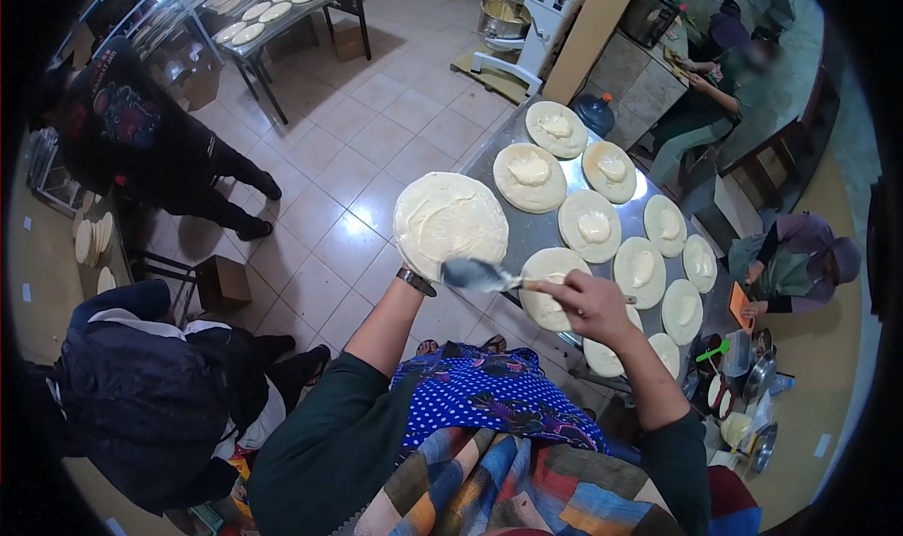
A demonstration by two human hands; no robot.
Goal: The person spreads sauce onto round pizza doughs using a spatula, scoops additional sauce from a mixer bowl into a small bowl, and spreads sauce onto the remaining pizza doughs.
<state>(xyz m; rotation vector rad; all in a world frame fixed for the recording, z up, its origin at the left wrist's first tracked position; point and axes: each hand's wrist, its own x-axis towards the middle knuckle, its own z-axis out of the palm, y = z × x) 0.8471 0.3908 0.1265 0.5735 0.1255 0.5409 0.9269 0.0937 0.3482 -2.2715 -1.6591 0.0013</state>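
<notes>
A round flat dough disc [450, 218] with a pale cream layer rests on my left hand [412, 277], which is almost wholly hidden beneath it; only the wrist with a watch shows. My right hand [591, 308] is closed around the handle of a large spoon [475, 275]. The spoon's bowl, slightly blurred, is at the lower right edge of the disc. Several more discs, such as one with a white dollop [590, 227], lie on the metal table [482, 166] to the right. One disc is partly behind my right hand.
A mixer [536, 28] stands beyond the table. Bowls [763, 447] and containers are at the lower right. People stand at the left [132, 122] and lower left [160, 395]; others are at the right [800, 263] and upper right. Another table [273, 42] holds discs.
</notes>
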